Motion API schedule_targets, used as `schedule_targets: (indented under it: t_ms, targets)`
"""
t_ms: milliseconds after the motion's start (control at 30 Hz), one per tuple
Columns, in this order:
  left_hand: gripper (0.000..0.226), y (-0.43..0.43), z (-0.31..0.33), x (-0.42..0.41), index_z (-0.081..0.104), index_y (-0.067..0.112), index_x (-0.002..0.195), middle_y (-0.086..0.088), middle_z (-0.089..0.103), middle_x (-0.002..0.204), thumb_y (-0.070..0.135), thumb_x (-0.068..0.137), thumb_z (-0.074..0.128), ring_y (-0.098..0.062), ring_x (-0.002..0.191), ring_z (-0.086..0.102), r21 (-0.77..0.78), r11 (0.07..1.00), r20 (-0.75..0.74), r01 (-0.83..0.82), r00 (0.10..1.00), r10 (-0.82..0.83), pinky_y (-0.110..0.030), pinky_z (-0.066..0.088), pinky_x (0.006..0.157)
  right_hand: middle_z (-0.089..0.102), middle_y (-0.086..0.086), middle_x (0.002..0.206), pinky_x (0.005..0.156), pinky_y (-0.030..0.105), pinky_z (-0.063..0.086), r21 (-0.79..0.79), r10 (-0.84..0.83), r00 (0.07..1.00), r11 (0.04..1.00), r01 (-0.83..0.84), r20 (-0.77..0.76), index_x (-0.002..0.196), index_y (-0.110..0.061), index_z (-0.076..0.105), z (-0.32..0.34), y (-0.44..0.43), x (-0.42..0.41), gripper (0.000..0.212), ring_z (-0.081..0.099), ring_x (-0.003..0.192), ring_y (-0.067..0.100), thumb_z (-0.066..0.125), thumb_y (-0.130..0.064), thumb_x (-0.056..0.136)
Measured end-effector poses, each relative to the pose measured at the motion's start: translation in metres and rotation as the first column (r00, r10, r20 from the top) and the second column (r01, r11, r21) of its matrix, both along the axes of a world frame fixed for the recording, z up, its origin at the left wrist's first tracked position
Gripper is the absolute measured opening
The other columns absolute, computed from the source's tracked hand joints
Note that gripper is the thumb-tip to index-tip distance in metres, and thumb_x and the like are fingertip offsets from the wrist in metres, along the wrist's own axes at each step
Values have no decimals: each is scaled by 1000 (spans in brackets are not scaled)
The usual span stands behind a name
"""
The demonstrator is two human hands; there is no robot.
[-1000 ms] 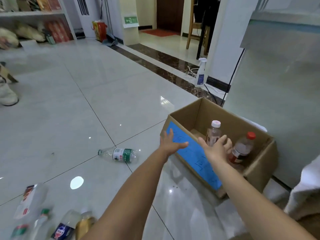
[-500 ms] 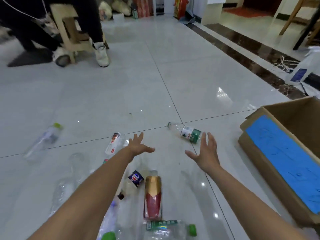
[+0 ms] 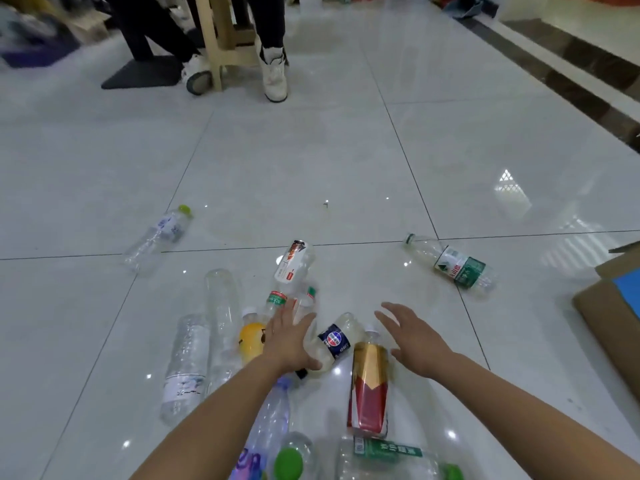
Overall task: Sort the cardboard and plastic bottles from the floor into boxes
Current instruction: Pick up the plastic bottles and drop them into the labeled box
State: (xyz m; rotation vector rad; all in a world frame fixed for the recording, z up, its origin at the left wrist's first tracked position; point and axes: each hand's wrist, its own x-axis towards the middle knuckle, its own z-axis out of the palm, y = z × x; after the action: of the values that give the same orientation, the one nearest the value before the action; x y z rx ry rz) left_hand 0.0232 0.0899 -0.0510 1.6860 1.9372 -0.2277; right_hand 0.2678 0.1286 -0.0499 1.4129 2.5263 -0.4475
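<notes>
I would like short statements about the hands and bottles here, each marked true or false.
1. The left hand and the right hand hold nothing. True.
2. The plastic bottle with the red and gold label stands upright. False: this bottle lies on its side on the white tiled floor.
3. The clear plastic bottle with the green label lies apart from the pile, nearer the brown cardboard box. True.
4. The right hand grips the clear bottle with the dark blue label. False: it lies beside the left hand; the right hand is empty.
</notes>
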Motion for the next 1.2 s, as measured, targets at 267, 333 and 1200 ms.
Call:
schedule_targets:
  t_ms: [267,333,1200]
  targets:
    - [66,-15,-11,19,46,14,134,-10,20,154,48,81,67,-33,142,16,154,966,-277,207,948,-158,-42,16,116,16,1,158,118,37,18,53,344,922,932,-359,179,148,-19,23,-21,4,-8,79,21,144,23,63,-3,83]
    - [71,-15,-15,24,45,9,136,-12,12,157,49,82,66,-34,145,10,95,967,-308,234,931,-195,-43,9,119,25,3,152,112,35,27,62,348,917,929,-366,195,145,-21,26,-23,7,-9,76,33,134,24,64,-4,81]
    - [71,3,-8,51,0,1,149,-21,47,136,22,97,44,-35,118,54,-183,977,73,-114,989,129,-40,48,91,50,-4,77,58,21,37,-342,-125,967,919,196,220,64,-24,41,-31,-22,46,34,50,75,15,73,-25,75]
